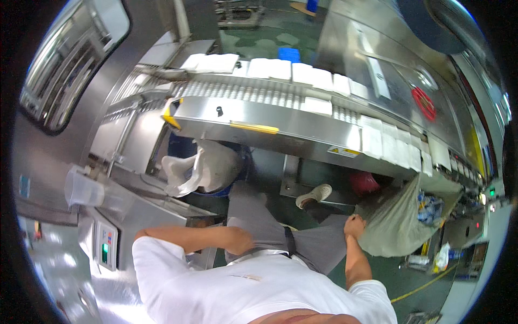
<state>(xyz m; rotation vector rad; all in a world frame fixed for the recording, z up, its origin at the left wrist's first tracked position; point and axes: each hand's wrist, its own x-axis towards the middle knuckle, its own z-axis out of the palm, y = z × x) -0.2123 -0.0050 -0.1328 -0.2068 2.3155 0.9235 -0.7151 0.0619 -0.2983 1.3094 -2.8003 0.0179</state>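
My left hand (238, 241) rests against my grey trousers at the waist, its fingers blurred and mostly hidden. Beside my right thigh, my right hand (354, 225) is closed; whatever it may hold is hidden. Close to that hand hangs a large beige cloth bag (391, 221), which blue-and-white wrappers (430, 208) partly fill. In front of me runs a steel conveyor with a roller bed (243, 93). White folded stacks (270, 68) line its far side, and more white stacks (386, 143) sit along the near edge at right. Neither hand touches them.
A blue bin with a whitish liner (216, 164) stands under the conveyor at left. Nearer are a clear plastic jug (81, 186) and a digital scale (106, 245). A red cable coil (423, 104) lies on the far steel surface. A blue crate (289, 54) is beyond the conveyor.
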